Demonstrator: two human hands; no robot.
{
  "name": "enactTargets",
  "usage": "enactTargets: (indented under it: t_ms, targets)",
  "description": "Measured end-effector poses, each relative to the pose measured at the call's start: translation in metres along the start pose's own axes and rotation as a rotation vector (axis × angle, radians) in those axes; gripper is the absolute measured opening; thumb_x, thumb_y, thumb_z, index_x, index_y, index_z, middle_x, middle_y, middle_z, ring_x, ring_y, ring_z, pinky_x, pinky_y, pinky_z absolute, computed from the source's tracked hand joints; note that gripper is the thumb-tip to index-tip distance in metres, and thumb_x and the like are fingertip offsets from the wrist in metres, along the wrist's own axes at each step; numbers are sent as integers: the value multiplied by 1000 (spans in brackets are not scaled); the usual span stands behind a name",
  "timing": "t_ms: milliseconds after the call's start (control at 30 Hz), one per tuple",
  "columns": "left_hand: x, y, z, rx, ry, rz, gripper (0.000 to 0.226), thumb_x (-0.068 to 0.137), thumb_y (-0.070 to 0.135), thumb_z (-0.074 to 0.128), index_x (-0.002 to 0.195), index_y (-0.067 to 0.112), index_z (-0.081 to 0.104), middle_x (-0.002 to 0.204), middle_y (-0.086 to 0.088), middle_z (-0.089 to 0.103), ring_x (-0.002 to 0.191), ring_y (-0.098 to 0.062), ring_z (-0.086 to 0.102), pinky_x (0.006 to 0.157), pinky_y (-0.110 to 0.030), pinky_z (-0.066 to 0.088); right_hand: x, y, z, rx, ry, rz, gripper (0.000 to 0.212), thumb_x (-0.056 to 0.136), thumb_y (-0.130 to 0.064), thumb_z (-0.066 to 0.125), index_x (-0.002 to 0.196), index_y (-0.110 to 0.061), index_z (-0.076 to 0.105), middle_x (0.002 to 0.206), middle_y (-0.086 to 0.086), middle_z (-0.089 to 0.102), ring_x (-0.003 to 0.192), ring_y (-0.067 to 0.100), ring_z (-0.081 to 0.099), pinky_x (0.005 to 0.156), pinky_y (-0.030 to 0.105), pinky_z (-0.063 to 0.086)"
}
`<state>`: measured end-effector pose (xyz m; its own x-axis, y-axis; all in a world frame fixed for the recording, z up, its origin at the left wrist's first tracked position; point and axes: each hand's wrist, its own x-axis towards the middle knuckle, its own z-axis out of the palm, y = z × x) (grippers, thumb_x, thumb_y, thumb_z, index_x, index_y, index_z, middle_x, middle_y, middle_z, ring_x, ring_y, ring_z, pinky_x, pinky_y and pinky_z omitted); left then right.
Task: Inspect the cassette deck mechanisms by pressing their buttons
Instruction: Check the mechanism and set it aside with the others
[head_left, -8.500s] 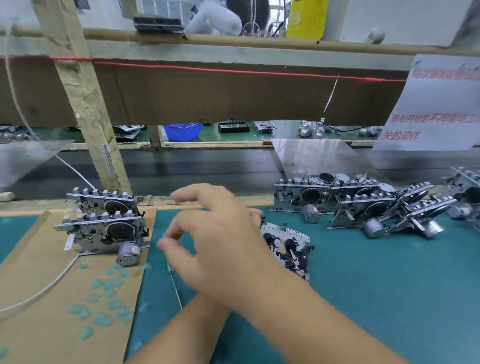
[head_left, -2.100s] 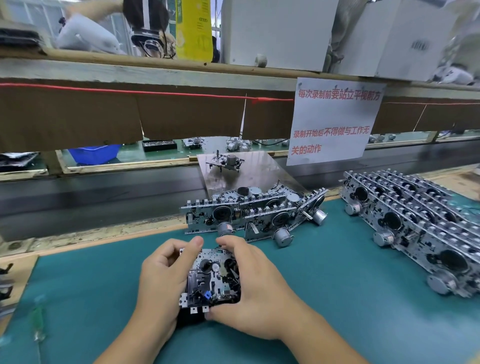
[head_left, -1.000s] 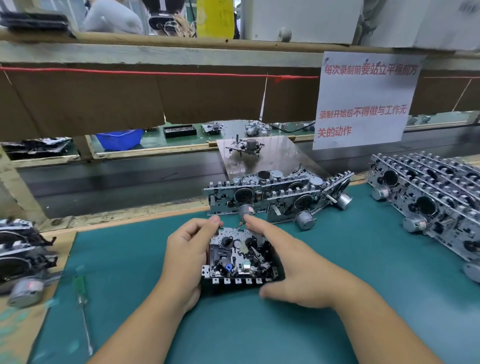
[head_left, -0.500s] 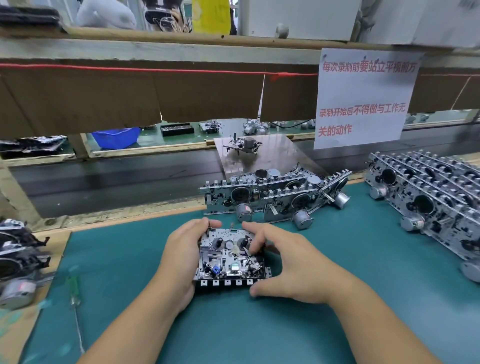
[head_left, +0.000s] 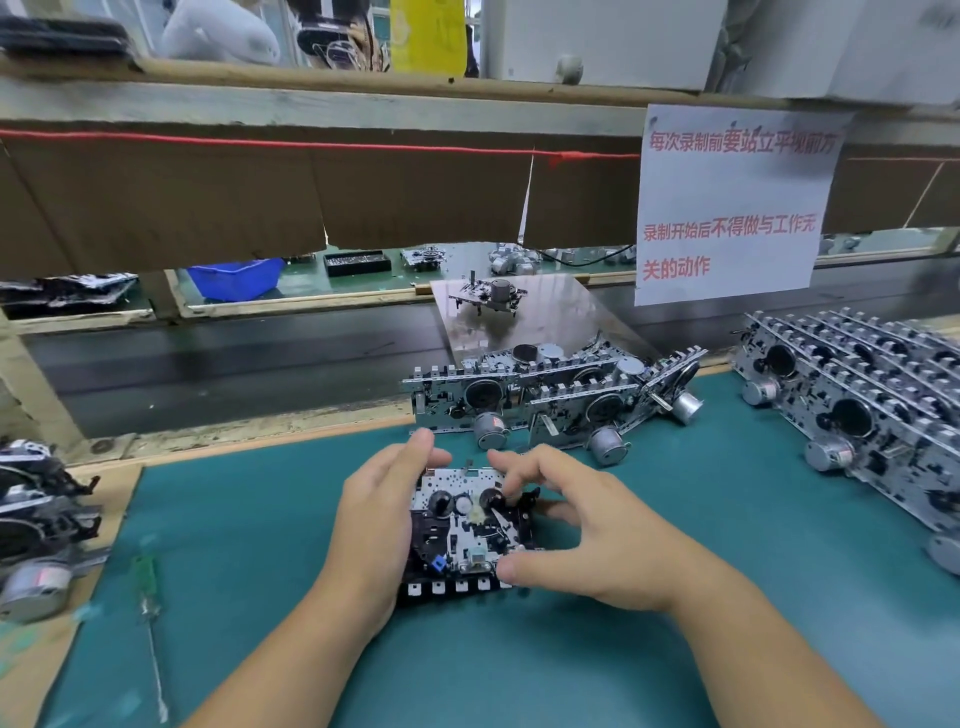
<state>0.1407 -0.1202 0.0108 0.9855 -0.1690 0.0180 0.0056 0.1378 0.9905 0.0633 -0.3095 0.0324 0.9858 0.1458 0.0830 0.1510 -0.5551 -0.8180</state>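
Cassette deck (head_left: 470, 525) is lying at 6 o'clock on green worktop (head_left: 675, 649). Left hand (head_left: 374, 525) is gripping its left edge; right hand (head_left: 587, 535) is pinching it, thumb on buttons, fingers on top. More decks (head_left: 550, 400) are sitting at 12.

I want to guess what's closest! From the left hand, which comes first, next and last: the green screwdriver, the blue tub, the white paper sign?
From the left hand, in the head view:
1. Green screwdriver, on the mat to its left.
2. Blue tub, behind the belt, far left.
3. White paper sign, hanging up high on the right.
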Motion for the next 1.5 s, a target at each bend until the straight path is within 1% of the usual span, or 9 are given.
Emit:
enactTargets:
  t_ms: [100, 267, 467, 633, 800, 900, 1100, 1200, 1500]
  targets:
    - [-1, 0, -2, 37, -71, 60, 37, 73, 57, 72, 85, 23, 75, 83, 8, 73, 80, -7, 67, 77, -28, 52, 1, 1, -1, 12, 3, 0, 38, 76, -38, 81, 111, -39, 65, 145, -31, 46, 133, -14, 41, 114, 31, 37]
    - [-2, -4, -4, 46, -124, 67, 26, 68, 37, 81, 93, 30, 75, 82, 5, 73, 73, -14, 69, 68, -31, 54, 1, 1, -3, 19, 4, 4, 10, 77, -35, 77, 80, -28, 71, 147, -17, 49, 134, -11, 41, 115, 36, 37]
    - [0, -7, -5, 37, -116, 25, 34, 66, 17, 58, 93, 32, 73, 64, 6, 61, 54, -14, 52, 47, -23, 45, 1, 0, 0, 43, 43, -15, 40, 78, -39, 76, 116, -42, 64, 139, -26, 55, 133, -6, 46, 108, 38, 46]
    - [-1, -7, -6, 44, -132, 52, 23, 72, 28, 69, 94, 31, 73, 74, 11, 66, 64, -12, 61, 58, -24, 51, 1, 2, 0, 80, 69, 23, 20, 80, -31, 78, 98, -30, 70, 140, -21, 56, 130, -7, 50, 106, 36, 49]
    - [1, -8, -5, 49, -113, 9, 33, 66, 19, 58, 93, 32, 73, 66, 7, 63, 58, -16, 55, 56, -30, 47, 2, -2, 2, 17, 91, -6, 27, 80, -38, 76, 106, -40, 68, 136, -27, 57, 128, -7, 51, 105, 30, 47]
    - [2, -9, -5, 38, -114, 28, 26, 70, 25, 64, 93, 32, 73, 75, 10, 66, 68, -15, 60, 65, -33, 51, 2, -2, 0, 11, 96, 30, 9, 83, -30, 78, 87, -29, 70, 136, -23, 58, 126, -9, 51, 104, 34, 48]
    - [2, -10, -3, 92, -117, 65, 33, 66, 19, 57, 92, 33, 72, 69, 12, 61, 60, -12, 49, 55, -24, 43, -1, -15, 17, -204, 187, -77, 19, 76, -42, 77, 75, -28, 65, 140, -17, 48, 140, -10, 30, 106, 26, 33]
    - [2, -9, -2, 85, -104, 72, 33, 65, 18, 52, 87, 32, 72, 72, 15, 63, 60, -9, 48, 54, -20, 42, -1, -22, 32, -322, 221, -87, 24, 77, -40, 76, 68, -24, 60, 144, -14, 40, 145, -6, 20, 110, 39, 32]
    - [-3, -5, 3, 142, -66, 56, 19, 71, 26, 52, 77, 28, 70, 58, 9, 49, 58, -8, 43, 52, -21, 36, -7, -35, 45, -665, 242, 174, 41, 82, -60, 57, 60, -26, 54, 153, -9, 37, 141, 8, 20, 104, 38, 31]
